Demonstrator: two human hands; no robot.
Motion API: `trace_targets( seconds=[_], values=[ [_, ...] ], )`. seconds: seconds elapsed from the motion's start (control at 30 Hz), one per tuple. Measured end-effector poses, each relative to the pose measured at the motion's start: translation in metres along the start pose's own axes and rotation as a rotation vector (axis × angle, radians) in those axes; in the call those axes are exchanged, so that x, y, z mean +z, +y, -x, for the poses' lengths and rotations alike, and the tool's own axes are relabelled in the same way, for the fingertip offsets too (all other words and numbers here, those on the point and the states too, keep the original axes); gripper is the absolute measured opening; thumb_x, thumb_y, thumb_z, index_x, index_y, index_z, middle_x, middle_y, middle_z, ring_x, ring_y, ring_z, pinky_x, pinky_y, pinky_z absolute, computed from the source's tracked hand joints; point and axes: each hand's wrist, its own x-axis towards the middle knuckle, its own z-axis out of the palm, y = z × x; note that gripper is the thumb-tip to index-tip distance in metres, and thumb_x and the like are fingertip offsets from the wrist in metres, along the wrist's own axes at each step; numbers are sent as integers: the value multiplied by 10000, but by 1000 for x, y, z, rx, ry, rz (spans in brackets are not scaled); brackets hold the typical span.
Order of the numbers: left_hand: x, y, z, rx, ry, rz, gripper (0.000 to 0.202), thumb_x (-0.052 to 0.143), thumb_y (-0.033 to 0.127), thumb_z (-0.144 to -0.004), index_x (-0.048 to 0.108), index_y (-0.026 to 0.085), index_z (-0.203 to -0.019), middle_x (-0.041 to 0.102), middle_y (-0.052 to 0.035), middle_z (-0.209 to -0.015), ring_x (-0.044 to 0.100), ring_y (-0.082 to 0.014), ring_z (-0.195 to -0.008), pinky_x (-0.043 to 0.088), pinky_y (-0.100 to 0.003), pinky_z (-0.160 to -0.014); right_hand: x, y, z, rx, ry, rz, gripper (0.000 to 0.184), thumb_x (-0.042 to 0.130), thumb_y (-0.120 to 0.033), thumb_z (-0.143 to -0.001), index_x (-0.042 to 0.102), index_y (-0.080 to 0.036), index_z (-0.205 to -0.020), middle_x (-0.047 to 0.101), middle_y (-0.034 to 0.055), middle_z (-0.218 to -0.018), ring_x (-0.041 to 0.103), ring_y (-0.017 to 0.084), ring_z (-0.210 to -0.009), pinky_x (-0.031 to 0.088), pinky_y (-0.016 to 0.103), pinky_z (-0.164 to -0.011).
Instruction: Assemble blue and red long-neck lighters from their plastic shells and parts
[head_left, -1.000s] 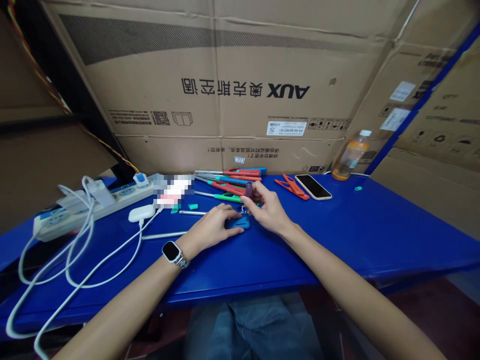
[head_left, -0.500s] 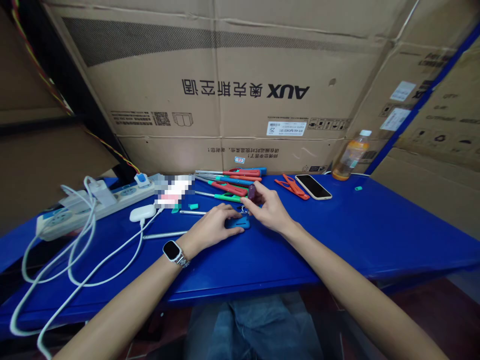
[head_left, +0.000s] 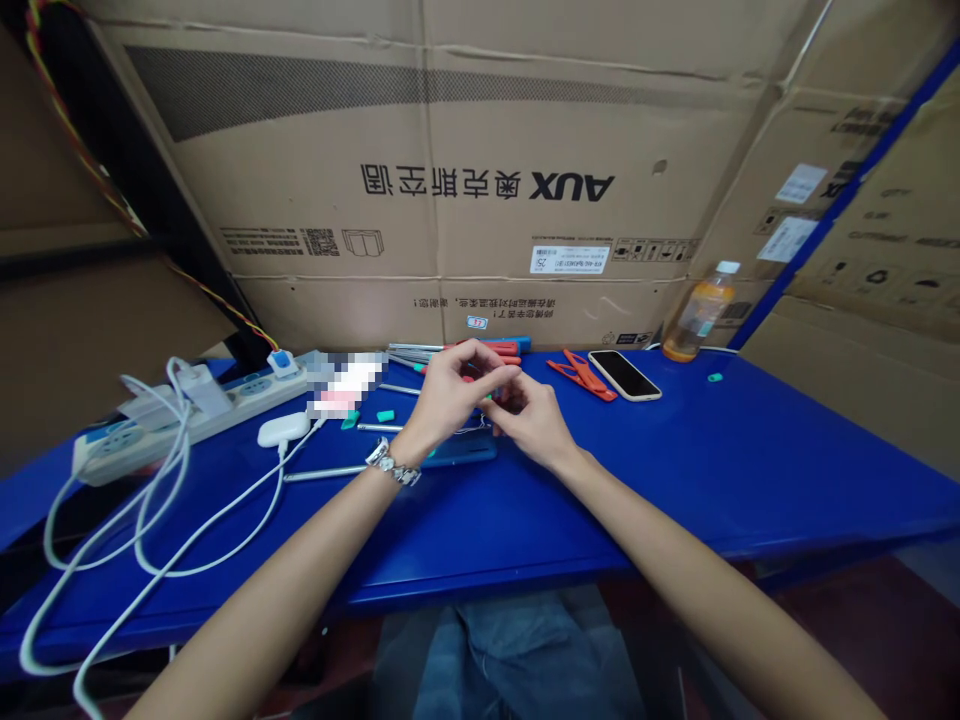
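Note:
My left hand (head_left: 454,392) and my right hand (head_left: 538,425) meet above the table, fingertips together. The right fingers are closed around a small dark purple piece, mostly hidden by the hands. Between the left fingertips I cannot make out what is pinched. Thin wires hang just below the fingers. Under my left wrist lies a blue long-reach lighter (head_left: 466,453) with a metal tube to its left, touched by neither hand. Behind the hands are several more lighters (head_left: 504,347) in red, blue and green, partly covered.
Orange lighter casing pieces (head_left: 581,375) lie beside a phone (head_left: 626,375) at the right. Farther right stands a drink bottle (head_left: 699,315). A power strip (head_left: 247,395) with white cables is on the left. Small green caps (head_left: 385,415) are on the blue table (head_left: 675,480). Cardboard (head_left: 487,230) rises behind.
My left hand has let go of the blue lighter and moved up and right to my right hand. The blue lighter stays on the table. The dark purple piece is now mostly covered.

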Motion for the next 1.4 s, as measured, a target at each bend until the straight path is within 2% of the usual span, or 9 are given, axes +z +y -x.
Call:
trace_targets(
  seconds=[0.13, 0.3, 0.43, 0.57, 0.73, 0.93, 1.07, 1.2, 1.4],
  values=[
    [-12, -5, 5, 89, -68, -38, 227, 674, 383, -857, 730, 163, -866, 695, -76, -964, 645, -189, -909, 528, -299, -788, -10, -9, -3, 54, -161, -155, 380, 689, -488, -806, 593, -208, -1044, 647, 7, -835, 559, 97, -498, 410, 226, -419],
    [-26, -10, 5, 175, -209, -120, 315, 477, 375, -988, 734, 205, -1057, 620, -101, -1199, 562, -220, -1157, 508, -329, -898, -21, -17, -8, 121, -279, -218, 352, 670, -505, -809, 619, -167, -894, 603, -25, -607, 544, 98, -449, 376, 213, -412],
    [-15, -13, 6, 101, -62, -48, 263, 619, 393, -908, 696, 195, -1063, 654, -85, -1098, 630, -190, -986, 522, -269, -739, -14, -13, -7, 173, -141, -284, 388, 797, -457, -681, 537, -188, -786, 579, -53, -626, 542, 87, -440, 381, 205, -422],
    [3, -8, 8, -7, 105, 96, 248, 785, 358, -757, 648, 155, -796, 662, -12, -768, 630, -126, -667, 493, -235, -611, -3, -6, -3, 143, -30, -283, 471, 825, -424, -651, 411, -214, -725, 475, -94, -594, 482, 63, -424, 361, 194, -420],
    [-1, -3, 7, 51, -11, 69, 197, 714, 357, -832, 693, 163, -802, 675, -37, -819, 637, -151, -764, 512, -265, -682, -8, -12, -4, 106, -22, -259, 441, 804, -443, -677, 472, -208, -848, 544, -64, -743, 478, 47, -483, 378, 188, -447],
    [-16, -8, 6, 107, -134, -83, 263, 554, 385, -945, 747, 207, -958, 615, -85, -1019, 585, -198, -980, 522, -276, -707, -30, -15, -9, 162, -382, -233, 365, 613, -509, -860, 616, -153, -938, 615, -13, -623, 443, 61, -439, 314, 197, -424],
    [-7, -9, 8, 67, -2, -83, 229, 631, 385, -898, 710, 191, -991, 627, -57, -964, 605, -152, -829, 506, -256, -679, -21, -7, -9, 161, -221, -249, 361, 746, -486, -753, 560, -178, -756, 551, -46, -566, 522, 96, -484, 403, 228, -493],
    [3, -10, 8, 23, 141, -32, 256, 767, 388, -780, 657, 158, -763, 639, -15, -780, 590, -131, -690, 482, -256, -647, -7, -4, -10, 145, -119, -247, 425, 808, -466, -676, 484, -192, -704, 522, -57, -614, 516, 94, -486, 412, 237, -485],
    [-7, -8, 8, 104, -53, -38, 230, 640, 387, -896, 748, 185, -877, 667, -65, -937, 624, -180, -880, 503, -288, -741, -21, -15, -12, 178, -361, -276, 422, 671, -518, -810, 593, -165, -1026, 591, -27, -697, 501, 74, -471, 344, 208, -440]
  ],
)
